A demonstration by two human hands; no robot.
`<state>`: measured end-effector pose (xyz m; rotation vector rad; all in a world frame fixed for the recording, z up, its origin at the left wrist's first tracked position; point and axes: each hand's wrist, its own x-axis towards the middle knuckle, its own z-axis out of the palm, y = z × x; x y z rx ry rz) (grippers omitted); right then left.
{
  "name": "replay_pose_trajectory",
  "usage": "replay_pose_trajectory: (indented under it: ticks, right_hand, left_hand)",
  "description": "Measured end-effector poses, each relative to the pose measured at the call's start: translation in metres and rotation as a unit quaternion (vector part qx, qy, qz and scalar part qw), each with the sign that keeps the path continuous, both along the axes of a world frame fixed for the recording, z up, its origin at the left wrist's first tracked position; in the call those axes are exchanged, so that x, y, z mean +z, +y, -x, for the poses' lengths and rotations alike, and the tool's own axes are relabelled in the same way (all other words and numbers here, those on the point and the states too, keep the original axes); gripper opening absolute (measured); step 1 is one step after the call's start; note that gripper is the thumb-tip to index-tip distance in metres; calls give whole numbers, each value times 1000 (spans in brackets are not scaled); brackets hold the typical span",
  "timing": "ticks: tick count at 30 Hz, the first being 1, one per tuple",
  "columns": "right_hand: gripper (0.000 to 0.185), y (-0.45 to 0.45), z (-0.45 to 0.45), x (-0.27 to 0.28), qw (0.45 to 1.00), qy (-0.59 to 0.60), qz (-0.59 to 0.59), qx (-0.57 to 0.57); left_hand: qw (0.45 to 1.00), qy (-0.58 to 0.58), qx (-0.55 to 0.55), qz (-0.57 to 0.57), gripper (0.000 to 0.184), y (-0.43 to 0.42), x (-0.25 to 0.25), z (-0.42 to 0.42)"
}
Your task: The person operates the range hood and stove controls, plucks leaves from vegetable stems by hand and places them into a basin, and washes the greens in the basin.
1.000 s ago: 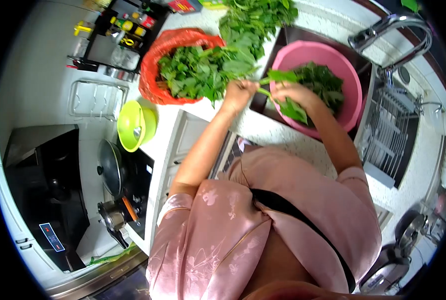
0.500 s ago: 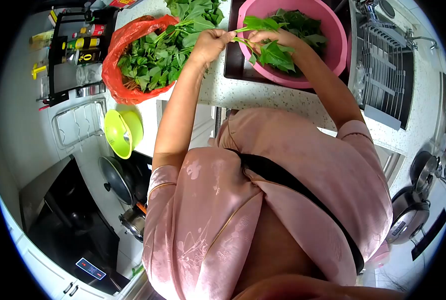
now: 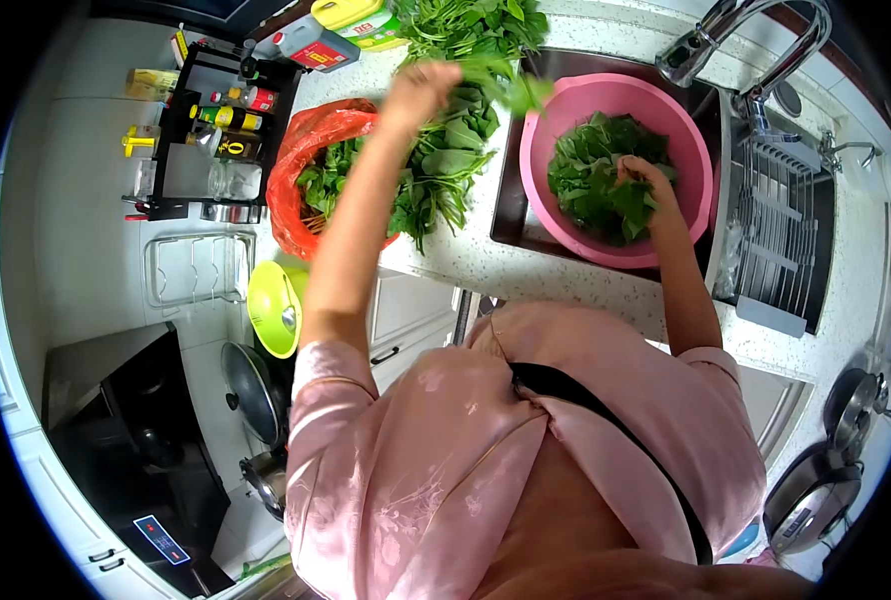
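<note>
Over the greens on the counter, my left hand point(image 3: 421, 92) is closed on a leafy green stem point(image 3: 506, 85), blurred by motion, its leaves pointing right. My right hand point(image 3: 649, 180) is inside the pink basin point(image 3: 701, 150), fingers curled at the leaves point(image 3: 591, 170) heaped there; some leaves are at its fingertips. The basin sits in the dark sink point(image 3: 508, 200). Left of it, a red plastic bag point(image 3: 286, 190) stands open with leafy stems, partly hidden by my left forearm. More greens point(image 3: 476, 30) lie behind on the counter.
A chrome faucet point(image 3: 686, 55) rises behind the basin, with a dish rack point(image 3: 776, 220) to the right. Bottles fill a black shelf point(image 3: 176, 150) at the left. A lime-green bowl point(image 3: 271, 310) and a lidded pan point(image 3: 254, 390) are nearer. Two containers point(image 3: 321, 45) stand at the back.
My hands have moved apart: the left went up and left with the stem, the right went down into the basin's leaves. The camera view has shifted too.
</note>
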<state>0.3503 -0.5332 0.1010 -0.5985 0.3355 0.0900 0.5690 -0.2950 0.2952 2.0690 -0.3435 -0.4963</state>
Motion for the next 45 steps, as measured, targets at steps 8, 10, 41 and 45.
replay_pose_trajectory:
  ticks: [8, 10, 41, 45]
  right_hand:
    - [12, 25, -16, 77, 992, 2, -93, -83]
    - [12, 22, -32, 68, 991, -33, -110, -74]
    - [17, 97, -21, 53, 977, -39, 207, 24]
    - [15, 79, -22, 38, 983, -37, 179, -6]
  left_hand:
    - [943, -334, 7, -5, 57, 14, 25, -147]
    - [974, -200, -105, 32, 54, 5, 21, -72]
    - [972, 184, 16, 146, 16, 32, -107, 139]
    - [973, 155, 75, 153, 20, 32, -80, 86]
